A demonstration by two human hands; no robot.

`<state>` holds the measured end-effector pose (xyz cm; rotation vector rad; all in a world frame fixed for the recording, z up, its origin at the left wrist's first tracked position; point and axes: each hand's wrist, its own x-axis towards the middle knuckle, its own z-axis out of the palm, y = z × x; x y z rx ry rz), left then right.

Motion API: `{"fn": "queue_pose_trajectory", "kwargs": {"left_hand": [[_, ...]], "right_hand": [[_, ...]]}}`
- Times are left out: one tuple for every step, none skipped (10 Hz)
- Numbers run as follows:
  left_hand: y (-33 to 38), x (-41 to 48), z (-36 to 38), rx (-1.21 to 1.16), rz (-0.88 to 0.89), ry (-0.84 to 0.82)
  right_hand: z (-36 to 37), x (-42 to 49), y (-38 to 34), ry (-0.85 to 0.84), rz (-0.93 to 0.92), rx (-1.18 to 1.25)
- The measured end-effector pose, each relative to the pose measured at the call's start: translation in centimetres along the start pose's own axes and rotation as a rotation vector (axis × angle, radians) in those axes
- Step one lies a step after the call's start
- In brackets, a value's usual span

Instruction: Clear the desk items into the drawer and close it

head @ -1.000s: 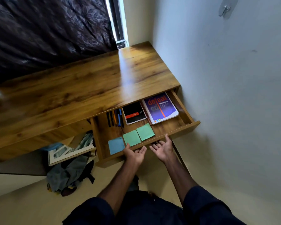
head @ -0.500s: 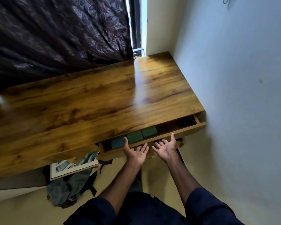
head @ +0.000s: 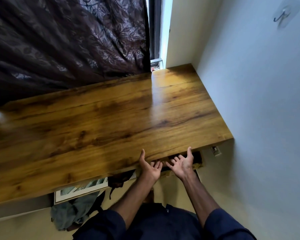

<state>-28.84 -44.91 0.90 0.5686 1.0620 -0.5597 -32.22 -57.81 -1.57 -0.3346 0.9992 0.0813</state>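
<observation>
The wooden desk top [head: 111, 122] fills the middle of the view and is bare. Beneath its front edge the drawer front [head: 197, 165] is pushed in almost fully under the top; only a sliver shows. My left hand [head: 150, 166] and my right hand [head: 182, 162] are palm up with fingers spread, fingertips under the desk edge against the drawer front. Neither hand holds an object. The drawer's contents are hidden under the desk top.
A dark patterned curtain [head: 68, 40] hangs behind the desk. A white wall [head: 258, 101] runs along the right side. Under the desk lie a framed picture [head: 81, 188] and a heap of cloth [head: 73, 213] on the floor.
The drawer has slid in from wide open to nearly shut under the desk top. Both hands moved forward with it, and the books, pens and sticky notes went out of sight.
</observation>
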Motion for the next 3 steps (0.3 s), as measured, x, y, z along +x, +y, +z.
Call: {"fn": "queue_pose_trajectory", "kwargs": {"left_hand": [[-0.4, -0.5, 0.4, 0.235, 0.084, 0.03], [-1.1, -1.6, 0.9, 0.531, 0.151, 0.08], [-2.0, -3.7, 1.9, 0.841, 0.227, 0.119]], "right_hand": [[-0.4, -0.1, -1.0, 0.026, 0.013, -0.227], [-0.8, -0.3, -2.5, 0.077, 0.021, -0.541], [0.7, -1.5, -4.0, 0.077, 0.046, -0.789]]}}
